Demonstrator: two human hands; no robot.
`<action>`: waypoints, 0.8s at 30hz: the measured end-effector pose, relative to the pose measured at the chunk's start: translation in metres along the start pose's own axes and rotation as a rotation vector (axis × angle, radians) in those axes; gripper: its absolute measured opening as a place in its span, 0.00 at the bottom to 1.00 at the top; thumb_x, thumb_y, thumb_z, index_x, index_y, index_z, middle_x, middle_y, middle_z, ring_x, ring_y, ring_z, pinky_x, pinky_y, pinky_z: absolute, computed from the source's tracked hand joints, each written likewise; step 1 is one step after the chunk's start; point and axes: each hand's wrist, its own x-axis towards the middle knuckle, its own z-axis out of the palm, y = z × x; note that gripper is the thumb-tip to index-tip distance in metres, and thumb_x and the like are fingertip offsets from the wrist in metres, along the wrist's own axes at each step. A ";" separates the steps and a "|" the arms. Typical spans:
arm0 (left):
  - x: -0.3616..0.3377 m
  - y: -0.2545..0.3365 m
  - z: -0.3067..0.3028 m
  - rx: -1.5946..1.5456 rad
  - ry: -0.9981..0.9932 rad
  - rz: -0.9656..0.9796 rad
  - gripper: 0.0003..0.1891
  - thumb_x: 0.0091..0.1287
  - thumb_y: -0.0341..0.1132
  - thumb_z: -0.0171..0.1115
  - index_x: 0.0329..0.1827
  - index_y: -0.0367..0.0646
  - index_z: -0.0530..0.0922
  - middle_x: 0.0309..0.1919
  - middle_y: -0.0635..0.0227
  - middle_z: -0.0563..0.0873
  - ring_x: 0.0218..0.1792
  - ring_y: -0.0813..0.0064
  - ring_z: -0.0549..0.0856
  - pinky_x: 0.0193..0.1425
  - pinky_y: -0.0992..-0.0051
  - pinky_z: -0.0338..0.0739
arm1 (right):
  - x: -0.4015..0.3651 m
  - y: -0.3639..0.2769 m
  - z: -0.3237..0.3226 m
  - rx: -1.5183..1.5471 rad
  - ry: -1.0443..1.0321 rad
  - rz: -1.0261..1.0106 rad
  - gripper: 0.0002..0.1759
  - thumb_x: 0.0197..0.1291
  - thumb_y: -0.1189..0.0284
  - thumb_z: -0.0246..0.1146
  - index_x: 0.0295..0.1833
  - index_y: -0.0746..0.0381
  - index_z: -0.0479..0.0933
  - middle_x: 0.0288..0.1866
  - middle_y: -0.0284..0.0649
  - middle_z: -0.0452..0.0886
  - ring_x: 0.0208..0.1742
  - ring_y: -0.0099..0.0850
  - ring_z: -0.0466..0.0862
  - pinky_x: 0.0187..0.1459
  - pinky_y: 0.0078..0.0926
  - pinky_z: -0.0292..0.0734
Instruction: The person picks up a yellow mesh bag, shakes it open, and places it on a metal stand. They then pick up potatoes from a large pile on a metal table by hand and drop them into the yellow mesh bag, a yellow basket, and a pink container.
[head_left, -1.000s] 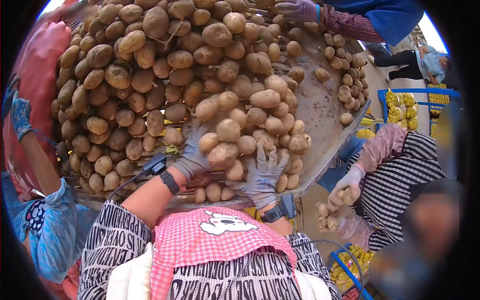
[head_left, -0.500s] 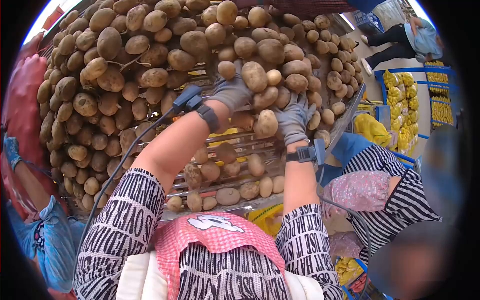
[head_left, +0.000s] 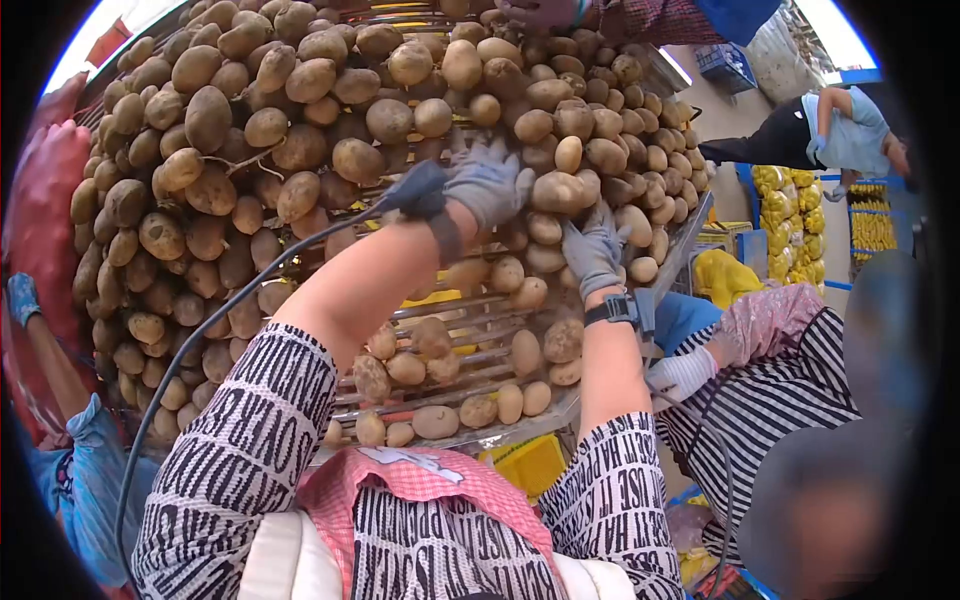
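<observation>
Potatoes point(head_left: 210, 118) lie heaped over a slatted metal table point(head_left: 480, 345), thickest at the left and upper right. My left hand point(head_left: 487, 185), in a grey glove, rests among them near the middle, fingers spread, with bare slats to its left. My right hand point(head_left: 596, 250), also gloved, is to the right and slightly lower. Its fingers are apart and reach up against potatoes, with a large potato point(head_left: 558, 192) between the two hands. Neither hand is closed around a potato. Several loose potatoes lie on the slats below my forearms.
At the right, a co-worker in stripes point(head_left: 770, 390) has a gloved hand near the table edge. Another co-worker's gloved hand point(head_left: 22, 298) is at the left beside red sacks point(head_left: 45, 215). A third reaches in at the top. A yellow crate point(head_left: 530, 465) sits below the table.
My left hand has moved slightly right, its fingers now more visible. Potatoes between my hands have shifted up and right. The striped co-worker's gloved hand now shows by the table, and another hand at the top.
</observation>
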 end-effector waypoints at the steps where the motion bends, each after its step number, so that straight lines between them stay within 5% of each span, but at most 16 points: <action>1: -0.019 0.001 0.005 0.043 0.072 0.106 0.34 0.71 0.57 0.49 0.72 0.41 0.70 0.70 0.46 0.73 0.73 0.45 0.69 0.77 0.48 0.58 | -0.005 0.014 0.020 -0.085 0.073 -0.118 0.44 0.64 0.46 0.59 0.81 0.54 0.57 0.80 0.47 0.60 0.81 0.43 0.59 0.79 0.52 0.43; 6: -0.087 -0.003 0.014 0.211 0.302 0.347 0.34 0.70 0.55 0.52 0.73 0.41 0.69 0.73 0.47 0.70 0.76 0.49 0.64 0.80 0.45 0.48 | -0.049 -0.036 0.011 -0.113 0.012 -0.200 0.36 0.69 0.51 0.55 0.78 0.54 0.62 0.81 0.54 0.56 0.78 0.53 0.59 0.76 0.52 0.53; 9: -0.130 -0.018 0.004 0.104 0.191 0.439 0.40 0.68 0.59 0.54 0.77 0.40 0.64 0.78 0.50 0.61 0.81 0.50 0.52 0.83 0.47 0.40 | -0.089 -0.060 0.014 0.012 0.057 -0.363 0.39 0.67 0.48 0.57 0.78 0.53 0.62 0.83 0.55 0.51 0.79 0.58 0.55 0.77 0.54 0.51; 12: -0.176 -0.028 -0.017 0.070 0.139 0.447 0.42 0.63 0.56 0.61 0.77 0.42 0.64 0.78 0.50 0.61 0.81 0.49 0.51 0.82 0.48 0.45 | -0.136 -0.073 0.011 0.042 0.131 -0.389 0.44 0.63 0.45 0.59 0.80 0.52 0.61 0.85 0.53 0.46 0.81 0.60 0.50 0.78 0.57 0.46; 16: -0.236 -0.047 -0.046 -0.285 0.005 0.284 0.36 0.65 0.52 0.65 0.73 0.45 0.69 0.74 0.54 0.69 0.79 0.51 0.60 0.81 0.51 0.51 | -0.194 -0.080 0.004 0.013 0.021 -0.465 0.52 0.56 0.41 0.65 0.81 0.55 0.60 0.84 0.48 0.51 0.84 0.54 0.46 0.79 0.59 0.38; 18: -0.280 -0.062 -0.054 -0.117 0.237 0.230 0.37 0.63 0.52 0.68 0.73 0.45 0.69 0.73 0.52 0.69 0.77 0.51 0.63 0.80 0.49 0.52 | -0.224 -0.089 -0.009 0.208 -0.015 -0.507 0.53 0.54 0.42 0.68 0.81 0.56 0.59 0.82 0.48 0.56 0.84 0.51 0.49 0.79 0.58 0.40; 19: -0.306 -0.065 -0.061 -0.007 0.229 0.154 0.40 0.62 0.57 0.67 0.73 0.46 0.69 0.74 0.50 0.67 0.77 0.50 0.62 0.81 0.49 0.50 | -0.243 -0.100 -0.008 0.393 -0.030 -0.512 0.52 0.53 0.44 0.70 0.81 0.54 0.60 0.81 0.48 0.59 0.83 0.50 0.52 0.79 0.57 0.41; 24: -0.414 -0.083 -0.052 0.206 0.167 -0.138 0.49 0.57 0.70 0.64 0.76 0.46 0.67 0.77 0.46 0.60 0.79 0.47 0.56 0.81 0.47 0.45 | -0.302 -0.152 0.011 0.317 -0.255 -0.869 0.36 0.60 0.50 0.65 0.73 0.47 0.71 0.77 0.47 0.66 0.81 0.50 0.58 0.79 0.57 0.44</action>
